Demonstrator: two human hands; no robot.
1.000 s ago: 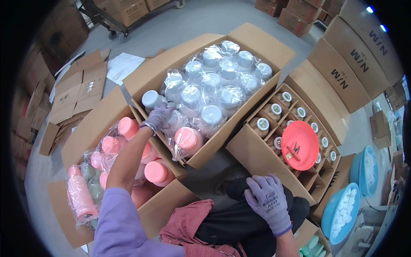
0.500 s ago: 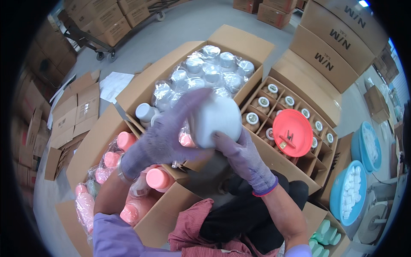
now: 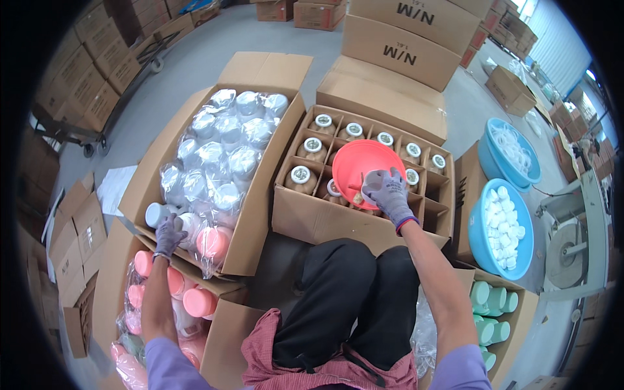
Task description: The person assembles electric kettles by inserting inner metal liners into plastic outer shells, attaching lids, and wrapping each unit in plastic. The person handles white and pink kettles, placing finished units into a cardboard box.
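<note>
At the lower left corner of a carton of plastic-wrapped bottles, my left hand [image 3: 169, 236], in a purple-grey glove, is closed around a pale grey-capped bottle [image 3: 156, 214]. My right hand [image 3: 391, 195], gloved alike, reaches into a red plastic basin [image 3: 354, 159]. Its fingers are curled together at the basin's right side, and what they hold, if anything, I cannot make out. Small dark reddish and yellowish items [image 3: 358, 197] lie in the basin by my fingertips. Under the basin stands a divided carton [image 3: 312, 211] of white-lidded jars [image 3: 312, 148].
Wrapped silver-capped bottles [image 3: 229, 129] fill the left carton; pink-capped bottles [image 3: 199, 302] lie in the carton nearer me. At right stand a blue tub [image 3: 474, 231] of white caps and another blue tub [image 3: 487, 162]. Green bottles [image 3: 497, 299] sit at lower right. Stacked cartons [image 3: 403, 49] rise behind.
My hands have parted from the round white object they held together. The left went down to the bottle at the carton corner, the right over to the red basin. The view has shifted right.
</note>
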